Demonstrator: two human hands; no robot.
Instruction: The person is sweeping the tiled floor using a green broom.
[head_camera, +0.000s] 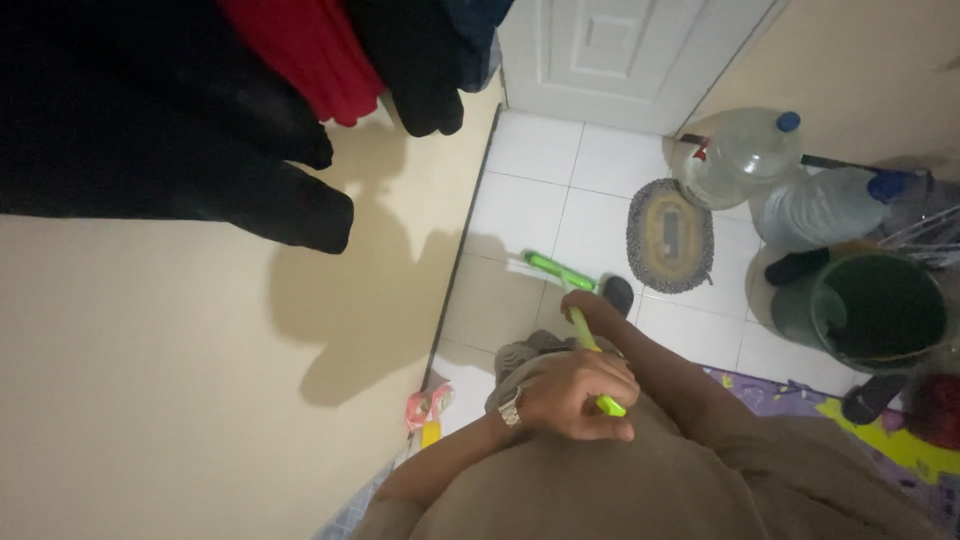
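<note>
I hold a bright green long-handled floor tool (583, 330) with both hands. My left hand (575, 395), with a metal watch on its wrist, is closed around the handle's upper end. My right hand (592, 303) grips the handle lower down, and its fingers are mostly hidden behind the arm. The tool's green head (553, 267) rests on the white floor tiles (520, 215) near the beige wall. A dark shoe tip (619, 293) shows just past my right hand.
A small oval rug (669, 235) lies ahead by a white door (620, 55). Two large clear water bottles (745, 160) and a green bucket (868, 310) stand at the right. Dark and red clothes (200, 120) hang on the left wall. A pink and yellow object (428, 410) sits at the wall's base.
</note>
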